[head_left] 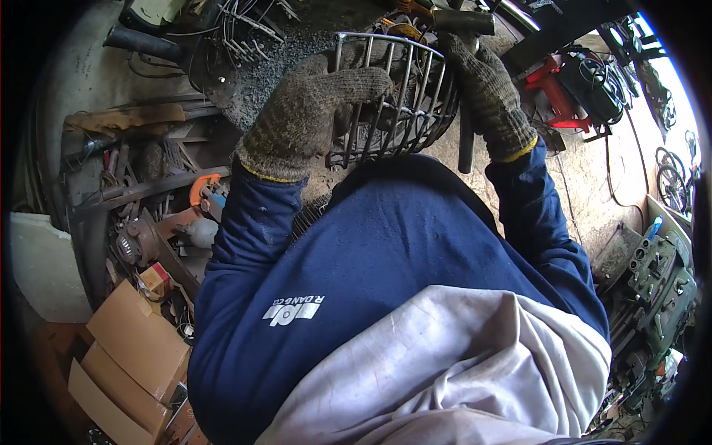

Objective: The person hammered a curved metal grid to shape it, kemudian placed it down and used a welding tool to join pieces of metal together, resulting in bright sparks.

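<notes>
A curved metal wire grille (401, 119), shaped like a shallow basket of welded bars, stands tilted in front of my body. My left hand (315, 100), in a dirty knitted glove with a yellow cuff, is closed on its left side, the thumb lying over the bars. At its right side my right hand (489, 96), gloved alike, is closed around the handle of a hammer (466, 144). The thick dark hammer head sits above that hand, and the handle's lower end sticks out below it. Fingers of both hands are partly hidden.
Metal rods (248, 30) lie beside grey grit (256, 89) at the far left. Tools and scrap fill a rack (148, 185) on the left, above a cardboard box (137, 341). A red-and-black power tool (556, 93) with cables lies right. Green machinery (653, 274) stands lower right.
</notes>
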### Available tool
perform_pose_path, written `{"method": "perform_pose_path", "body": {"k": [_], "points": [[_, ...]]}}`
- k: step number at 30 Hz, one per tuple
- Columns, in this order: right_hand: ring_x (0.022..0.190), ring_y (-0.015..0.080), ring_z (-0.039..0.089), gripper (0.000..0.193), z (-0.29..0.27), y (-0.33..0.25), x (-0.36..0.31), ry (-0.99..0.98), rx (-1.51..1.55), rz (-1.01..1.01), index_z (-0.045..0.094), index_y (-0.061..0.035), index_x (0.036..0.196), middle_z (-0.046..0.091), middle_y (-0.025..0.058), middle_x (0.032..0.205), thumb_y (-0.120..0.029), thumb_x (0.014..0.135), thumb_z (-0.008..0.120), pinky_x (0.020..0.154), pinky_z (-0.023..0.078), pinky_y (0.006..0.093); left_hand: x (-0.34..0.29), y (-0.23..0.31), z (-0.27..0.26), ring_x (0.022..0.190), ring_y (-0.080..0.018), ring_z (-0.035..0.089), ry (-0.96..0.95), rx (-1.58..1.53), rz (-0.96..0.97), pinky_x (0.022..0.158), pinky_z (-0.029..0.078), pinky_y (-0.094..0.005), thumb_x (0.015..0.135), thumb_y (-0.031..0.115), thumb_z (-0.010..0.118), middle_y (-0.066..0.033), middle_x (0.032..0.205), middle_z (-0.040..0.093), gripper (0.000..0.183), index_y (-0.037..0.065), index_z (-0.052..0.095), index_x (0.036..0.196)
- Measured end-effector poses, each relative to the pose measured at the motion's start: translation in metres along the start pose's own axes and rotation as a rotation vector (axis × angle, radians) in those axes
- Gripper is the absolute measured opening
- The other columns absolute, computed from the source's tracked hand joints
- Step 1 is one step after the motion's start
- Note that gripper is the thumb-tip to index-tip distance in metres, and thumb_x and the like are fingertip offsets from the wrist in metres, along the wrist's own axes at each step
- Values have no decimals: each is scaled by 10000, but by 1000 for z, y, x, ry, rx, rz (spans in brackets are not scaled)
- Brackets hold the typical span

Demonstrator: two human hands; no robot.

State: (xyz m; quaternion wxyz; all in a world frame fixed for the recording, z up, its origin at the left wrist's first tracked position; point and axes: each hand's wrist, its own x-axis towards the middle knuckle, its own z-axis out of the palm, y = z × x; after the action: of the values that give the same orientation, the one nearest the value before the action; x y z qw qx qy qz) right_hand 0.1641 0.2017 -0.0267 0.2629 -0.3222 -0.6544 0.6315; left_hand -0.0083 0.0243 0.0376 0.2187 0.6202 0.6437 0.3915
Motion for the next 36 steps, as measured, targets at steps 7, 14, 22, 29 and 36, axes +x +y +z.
{"method": "perform_pose_path", "body": {"k": [7, 14, 22, 29, 36], "points": [[708, 92, 608, 439, 3, -18, -12, 3, -58, 0, 609, -75, 1150, 633, 25, 830, -435, 899, 609, 608, 485, 257, 6, 10, 0, 884, -157, 668, 31, -291, -307, 705, 558, -259, 895, 106, 615, -79, 1007, 662, 247, 44, 637, 1133], [738, 121, 636, 390, 5, -21, -27, 27, -135, -135, 593, -67, 1177, 650, 51, 892, -342, 902, 627, 631, 502, 270, 10, -12, 14, 958, -210, 656, 293, -688, -293, 865, 522, -294, 820, 92, 725, -157, 1025, 668, 550, -23, 469, 1292], [977, 140, 638, 373, 10, -25, -38, 93, -193, -315, 560, -58, 1230, 666, 98, 1083, -224, 905, 638, 797, 519, 279, 11, -11, 8, 940, -194, 654, 195, -513, -278, 883, 509, -292, 787, 123, 764, -169, 1034, 666, 647, -44, 425, 1312], [872, 136, 652, 339, 14, -22, -40, 104, -69, -493, 567, -57, 1225, 676, 77, 1020, -184, 916, 624, 737, 536, 279, 9, -16, 18, 982, -194, 639, 204, -594, -285, 878, 513, -299, 806, 121, 744, -176, 1135, 624, 605, -33, 435, 1302], [657, 94, 621, 376, -3, -14, -43, 100, 62, -143, 597, -53, 1136, 654, 45, 817, -324, 885, 664, 570, 493, 242, 9, 6, 18, 951, -161, 639, 343, -902, -138, 799, 530, -278, 872, 295, 689, -130, 1087, 645, 563, 15, 469, 1308]]}}
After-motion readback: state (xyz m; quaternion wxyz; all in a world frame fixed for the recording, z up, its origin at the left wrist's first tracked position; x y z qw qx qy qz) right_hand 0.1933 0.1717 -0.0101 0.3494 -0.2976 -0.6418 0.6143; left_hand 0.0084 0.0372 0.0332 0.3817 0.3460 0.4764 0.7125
